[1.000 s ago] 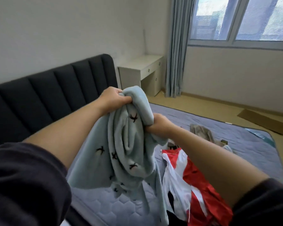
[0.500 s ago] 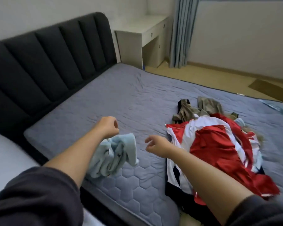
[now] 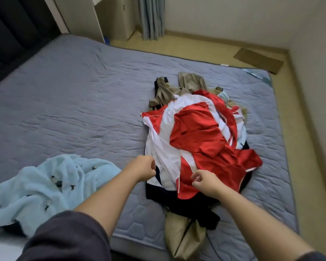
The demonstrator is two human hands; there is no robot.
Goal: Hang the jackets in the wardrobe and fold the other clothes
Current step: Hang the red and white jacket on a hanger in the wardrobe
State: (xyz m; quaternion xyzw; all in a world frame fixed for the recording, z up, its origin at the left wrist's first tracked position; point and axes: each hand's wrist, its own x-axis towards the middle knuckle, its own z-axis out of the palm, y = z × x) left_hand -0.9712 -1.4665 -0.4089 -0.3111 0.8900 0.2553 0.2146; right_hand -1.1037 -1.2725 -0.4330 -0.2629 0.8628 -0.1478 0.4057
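A red and white jacket (image 3: 199,136) lies crumpled on top of a pile of clothes on the bed (image 3: 73,95). Beige garments (image 3: 166,91) and a dark one (image 3: 199,210) stick out from under it. My left hand (image 3: 143,168) is at the jacket's white near edge with its fingers curled; whether it grips the cloth is hidden. My right hand (image 3: 205,182) hovers over the red near hem, fingers loosely curled and holding nothing. A light blue fleece garment with small dark marks (image 3: 45,187) lies in a heap at the bed's near left.
The dark padded headboard (image 3: 11,31) stands at the far left. A white desk (image 3: 79,14) and a grey curtain (image 3: 151,16) are beyond the bed. A piece of cardboard (image 3: 258,60) lies on the floor at the far right.
Both hands let go of the light blue garment, which dropped onto the bed at the left. Both hands then moved right to the near edge of the red and white jacket.
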